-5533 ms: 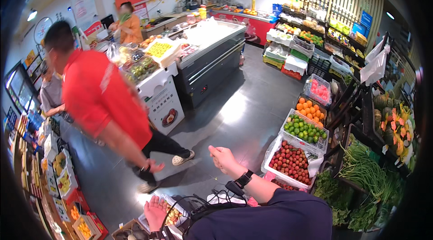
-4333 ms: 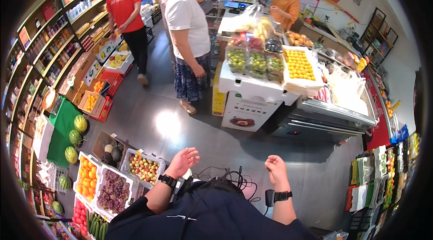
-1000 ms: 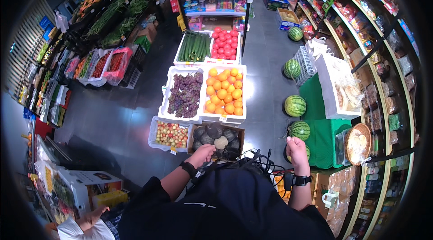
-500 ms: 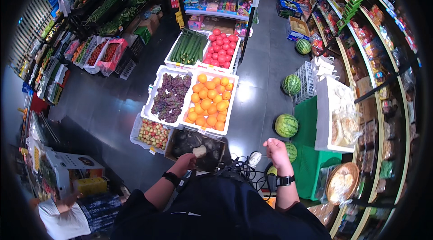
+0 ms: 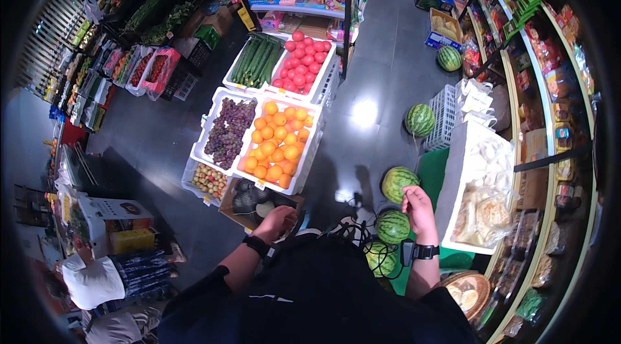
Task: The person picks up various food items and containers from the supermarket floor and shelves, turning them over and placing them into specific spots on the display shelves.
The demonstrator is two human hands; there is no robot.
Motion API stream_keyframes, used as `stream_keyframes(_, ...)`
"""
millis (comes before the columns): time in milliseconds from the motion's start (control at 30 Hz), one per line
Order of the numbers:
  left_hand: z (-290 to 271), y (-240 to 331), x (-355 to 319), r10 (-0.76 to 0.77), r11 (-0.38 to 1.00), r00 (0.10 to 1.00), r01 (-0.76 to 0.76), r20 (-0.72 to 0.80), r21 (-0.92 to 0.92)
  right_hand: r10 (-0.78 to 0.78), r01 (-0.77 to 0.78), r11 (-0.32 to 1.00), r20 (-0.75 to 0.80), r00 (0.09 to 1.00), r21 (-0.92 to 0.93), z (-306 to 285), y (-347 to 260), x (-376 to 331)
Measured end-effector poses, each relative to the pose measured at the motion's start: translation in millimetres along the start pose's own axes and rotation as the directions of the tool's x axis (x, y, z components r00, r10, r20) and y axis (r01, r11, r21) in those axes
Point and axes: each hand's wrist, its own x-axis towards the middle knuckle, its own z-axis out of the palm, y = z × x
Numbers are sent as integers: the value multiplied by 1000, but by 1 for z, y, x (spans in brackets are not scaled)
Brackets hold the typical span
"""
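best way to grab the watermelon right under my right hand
Probably with both palms on opposite flanks, coming from above. The watermelon is round and smooth, with no handle showing, so fingers alone would likely slip. Its top is free; the right hand hangs just over its near side, and another melon crowds it from below.

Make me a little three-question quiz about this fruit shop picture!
1. True or false: the right hand is holding an orange.
2. Which fruit fills the crate beside the oranges, on their left? A) grapes B) bananas C) pears
3. What does the left hand hover over?

Key:
1. False; it is empty, near the watermelons.
2. A.
3. The cardboard box of dark round fruit.
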Motion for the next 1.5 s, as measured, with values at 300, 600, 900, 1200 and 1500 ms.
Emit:
stream_keyframes(300,17,41,86,77,965,997,-71,13,-252,89,-67,981,112,990,-184,18,-51,77)
stream_keyframes(600,-1,107,229,243,889,969,-205,43,-409,20,46,925,170,985,-378,88,-143,229)
stream_keyframes(900,10,243,248,287,694,938,-343,-193,-633,250,169,620,397,883,-766,223,-199,450)
stream_keyframes(1200,-3,160,294,-132,375,792,-517,-596,-770,455,512,183,534,713,-840,347,-95,800)
stream_keyframes(1500,124,172,408,-260,339,800,-448,-541,-827,57,816,-87,815,576,-571,455,5,1010)
